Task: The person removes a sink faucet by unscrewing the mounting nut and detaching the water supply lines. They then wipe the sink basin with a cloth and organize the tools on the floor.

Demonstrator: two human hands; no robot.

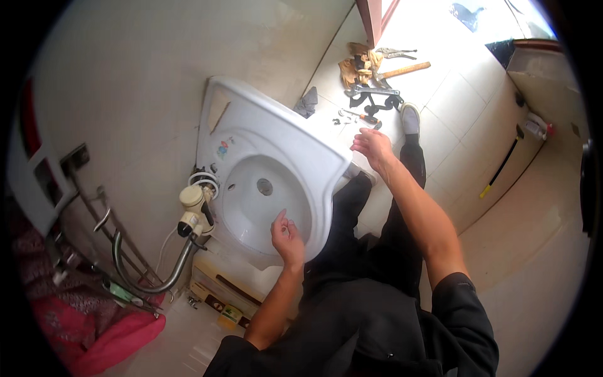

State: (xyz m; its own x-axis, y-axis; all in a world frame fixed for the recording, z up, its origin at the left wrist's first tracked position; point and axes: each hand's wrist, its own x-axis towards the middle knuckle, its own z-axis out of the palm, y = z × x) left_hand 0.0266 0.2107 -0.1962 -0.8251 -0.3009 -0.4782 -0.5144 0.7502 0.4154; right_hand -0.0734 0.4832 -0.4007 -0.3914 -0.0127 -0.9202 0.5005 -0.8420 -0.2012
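Observation:
Over the front part of a white washbasin (271, 94) hangs my left hand (287, 240), its fingers loosely bent and apart, with nothing visible in them. My right hand (374, 149) is held in the air beyond the basin's right corner, fingers stretched out and empty. The bowl shows a round drain (264, 186) and a small flower print (223, 149). At the basin's left edge sits a cream tap unit (195, 200) with a curved metal spout (151, 289) that swings out away from the bowl. A white hose (210, 182) coils beside it.
Tools lie on the tiled floor ahead: a hammer (405, 70), a wrench (377, 91), pliers (397, 54) and a screwdriver (361, 117). A grey cloth (307, 102) lies by the wall. Left are a metal rack (94, 213) and pink fabric (125, 339). A black stick (502, 160) leans right.

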